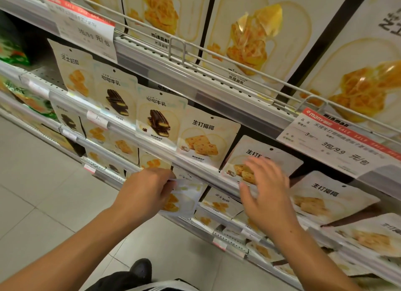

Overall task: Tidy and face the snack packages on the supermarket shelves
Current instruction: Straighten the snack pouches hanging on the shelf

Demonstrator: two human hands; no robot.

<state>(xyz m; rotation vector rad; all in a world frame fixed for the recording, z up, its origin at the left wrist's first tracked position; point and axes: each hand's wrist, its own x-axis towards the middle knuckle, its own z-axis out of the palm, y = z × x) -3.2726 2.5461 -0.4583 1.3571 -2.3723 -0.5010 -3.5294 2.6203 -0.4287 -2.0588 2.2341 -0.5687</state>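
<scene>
1. The left hand [149, 190] reaches to the shelf below the middle one, at about 7 o'clock from frame centre, its fingers [168, 185] curled round the top edge of a white snack pouch [184, 200] printed with yellow biscuits.
2. That pouch tilts outward from its row, just under the middle shelf rail [195, 169].
3. The right hand [265, 190] is at about 5 o'clock, fingers spread and relaxed, held in front of a coconut-biscuit pouch [280, 156] that leans to the right; whether the fingertips touch it cannot be told, as the hand is blurred.
4. At 9 o'clock of that leaning pouch, an upright coconut pouch [208, 138] faces forward, with two cocoa-biscuit pouches [161, 117] and [117, 93] farther along towards 10 o'clock.
5. At 3 o'clock of the right hand, another coconut pouch [329, 197] lies tipped back.
6. A sale price tag [338, 143] hangs on the upper shelf edge at 2 o'clock.
7. Grey floor tiles [43, 193] fill the 8 o'clock area.
</scene>
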